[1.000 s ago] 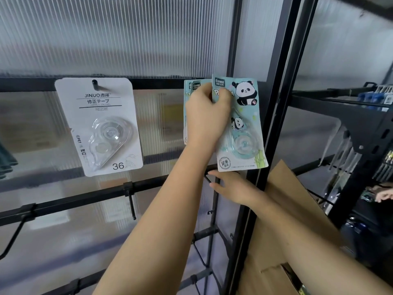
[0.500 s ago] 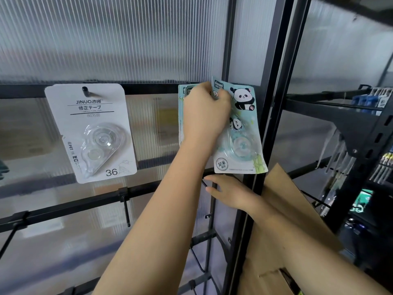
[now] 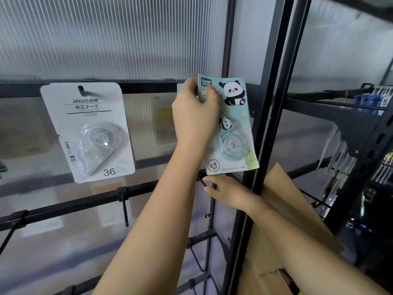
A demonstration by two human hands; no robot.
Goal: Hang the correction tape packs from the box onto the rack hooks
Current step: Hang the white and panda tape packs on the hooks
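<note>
I noted left hand point(image 3: 194, 116) fingers point(image 3: 210, 93) curled, pinching the glossy mint panda pack point(image 3: 232, 133) by its top edge at the black rack bar point(image 3: 148, 88). Right hand point(image 3: 228, 193) fingers lay straight just below the pack. Brown cardboard box point(image 3: 280, 188) sat beside it.

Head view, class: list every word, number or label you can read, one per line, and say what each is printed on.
"JINUO", white pack on its hook, top.
"36", white pack, bottom.
"CORRECTION TAPE" and "NO. ...", white pack: small, number unreadable.
"PET", white pack, left edge.
"PA...", panda pack, partly hidden by the left hand.
Panda pack's corner logo, round badge, bottom line: too small.
</note>
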